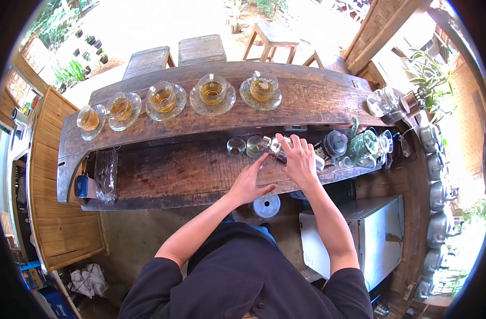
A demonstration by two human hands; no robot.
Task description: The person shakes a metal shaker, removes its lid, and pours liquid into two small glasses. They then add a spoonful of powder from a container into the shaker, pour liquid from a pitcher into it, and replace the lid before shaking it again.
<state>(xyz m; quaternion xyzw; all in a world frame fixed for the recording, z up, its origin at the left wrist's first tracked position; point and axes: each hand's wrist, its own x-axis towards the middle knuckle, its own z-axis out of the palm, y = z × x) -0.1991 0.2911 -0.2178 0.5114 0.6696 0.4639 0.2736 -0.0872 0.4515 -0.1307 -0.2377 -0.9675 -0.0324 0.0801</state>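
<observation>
My right hand [300,160] reaches over the lower wooden shelf, its fingers curled down over a shiny metal container [275,147] that they partly hide. My left hand [250,182] is open, thumb spread, with its fingertips near the container's left side. Just left of the container stand two small clear glasses [235,145]. Right of my right hand is a dark grey lidded pot [336,142], followed by a green patterned pitcher [363,144] with clear glassware around it.
Several glass cups of amber tea [211,91] on glass saucers line the upper counter [307,98]. A glass jar [384,102] stands at its right end. Plastic wrap [106,175] and a blue box [82,185] lie at the shelf's left. Kettles [438,195] hang along the right.
</observation>
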